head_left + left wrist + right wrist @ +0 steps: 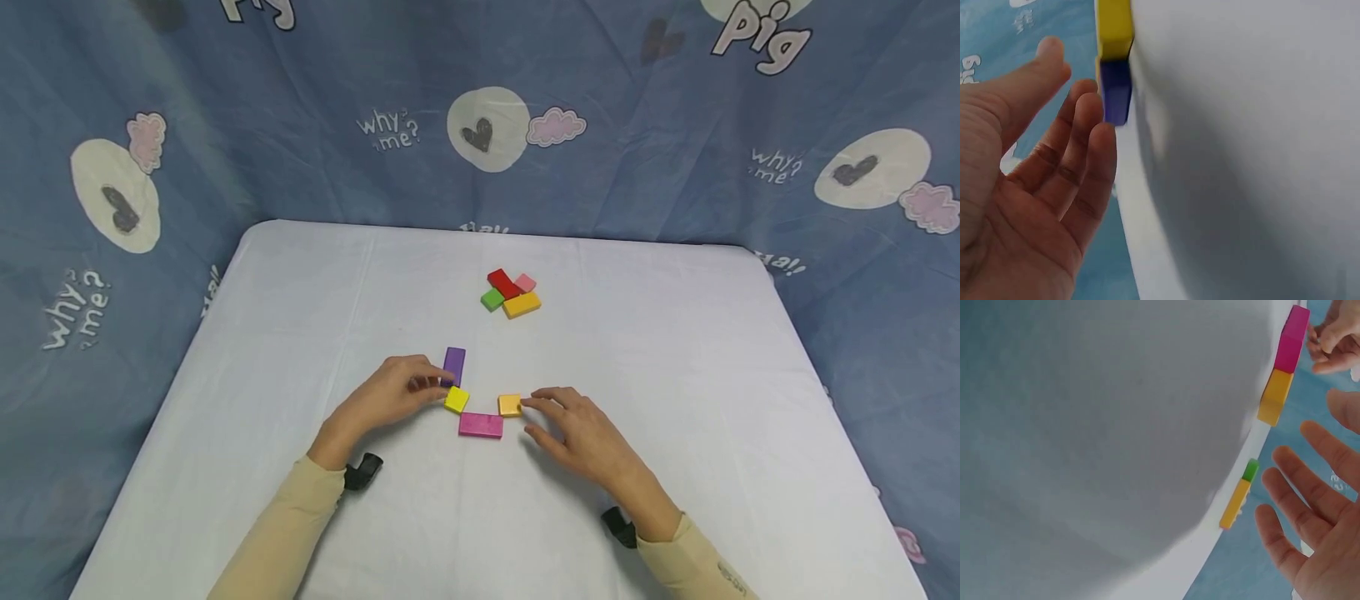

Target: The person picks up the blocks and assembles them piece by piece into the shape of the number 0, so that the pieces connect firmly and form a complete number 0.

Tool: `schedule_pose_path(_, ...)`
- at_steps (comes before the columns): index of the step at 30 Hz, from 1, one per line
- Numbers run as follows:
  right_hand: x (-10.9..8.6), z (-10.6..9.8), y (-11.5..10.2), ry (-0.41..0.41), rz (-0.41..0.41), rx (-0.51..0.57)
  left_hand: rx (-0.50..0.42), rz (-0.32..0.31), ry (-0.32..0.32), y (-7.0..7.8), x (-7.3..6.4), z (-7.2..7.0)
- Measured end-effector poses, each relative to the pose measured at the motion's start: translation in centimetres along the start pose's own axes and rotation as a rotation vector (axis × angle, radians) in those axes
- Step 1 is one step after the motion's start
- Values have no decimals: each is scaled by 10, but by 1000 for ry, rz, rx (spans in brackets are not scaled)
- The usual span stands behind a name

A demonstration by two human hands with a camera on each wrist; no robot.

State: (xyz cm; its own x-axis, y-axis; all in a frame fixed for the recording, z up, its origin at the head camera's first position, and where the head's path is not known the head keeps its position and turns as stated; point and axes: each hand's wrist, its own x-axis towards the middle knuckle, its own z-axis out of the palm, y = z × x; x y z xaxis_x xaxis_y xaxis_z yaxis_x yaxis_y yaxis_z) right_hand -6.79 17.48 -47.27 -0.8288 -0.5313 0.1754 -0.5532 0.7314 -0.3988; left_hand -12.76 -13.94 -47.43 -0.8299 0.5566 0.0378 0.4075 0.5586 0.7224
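Note:
My left hand (pixel 401 387) reaches in from the left, its fingertips right at a purple block (pixel 454 365) and a small yellow block (pixel 457 399). In the left wrist view the thumb stands apart from the loosely bent fingers (pixel 1102 162), with nothing between them. A pink rectangular block (pixel 481 425) lies below the yellow one, their corners close together. Up and to its right sits a small orange block (pixel 509 406). Beside that orange block is my right hand (pixel 581 435), its fingers (pixel 1300 519) spread and holding nothing in the right wrist view.
Farther back on the white table (pixel 637 333) lies a cluster: a red block (pixel 503 284), a light pink block (pixel 525 283), a green block (pixel 492 299) and a yellow-orange block (pixel 522 305). A blue printed cloth (pixel 315 125) hangs behind the table.

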Motion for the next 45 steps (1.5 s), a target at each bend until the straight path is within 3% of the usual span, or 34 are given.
schedule_pose_path(8,8,-15,19,14,69,38,38,-1,161,-6,6,-19)
schedule_pose_path(16,38,-35,52,55,164,63,151,-55,66,-7,11,-3)
schedule_pose_path(23,75,-32,65,46,212,1,155,-76,83,-4,3,3)
schedule_pose_path(33,118,-14,65,-32,333,-85,144,-106,78,-6,-8,3)
schedule_pose_path(39,135,-1,60,14,426,-66,155,-116,62,-5,-9,6)
schedule_pose_path(45,147,1,54,42,570,2,156,-120,54,0,-7,11)
